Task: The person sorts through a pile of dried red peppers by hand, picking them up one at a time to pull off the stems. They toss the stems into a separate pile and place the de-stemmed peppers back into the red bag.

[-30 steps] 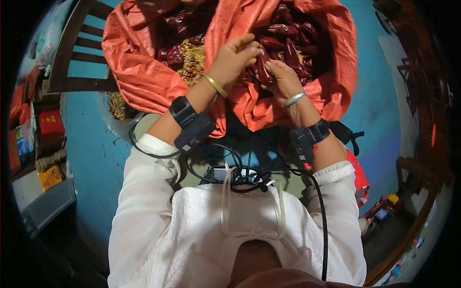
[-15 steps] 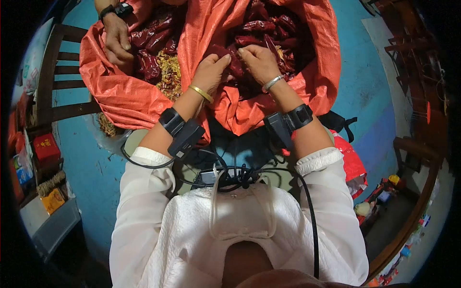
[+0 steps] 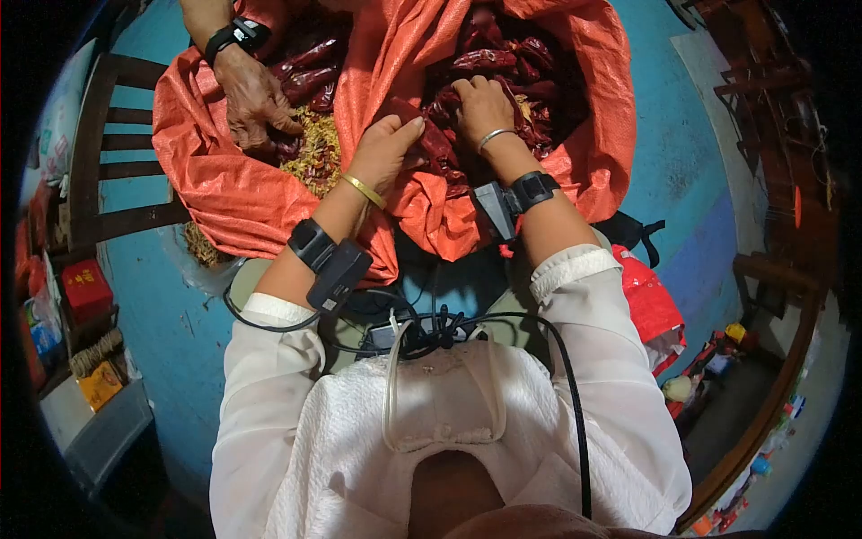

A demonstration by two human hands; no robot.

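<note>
Dried red chilies [image 3: 485,61] fill the right-hand orange woven sack [image 3: 611,108]. At the sack's near side my left hand [image 3: 382,154] is closed, thumb on top, around a dried red chili [image 3: 400,110]. My right hand [image 3: 485,112] lies over the chilies inside the sack, palm down, with its fingers curled. Whatever is under those fingertips is hidden. Between my two hands, more chilies [image 3: 437,148] show above a folded flap of the sack.
Another person's hand [image 3: 256,103] reaches into a second orange sack [image 3: 206,153], which holds chilies and yellow seeds [image 3: 316,148]. A wooden chair [image 3: 126,162] stands at the left. Black cables [image 3: 440,328] cross my lap. A red bag [image 3: 651,305] lies at the right.
My right hand has moved up and turned palm down onto the chilies, away from my left hand. My left hand has shifted slightly left. The other person's hand has moved right and lower.
</note>
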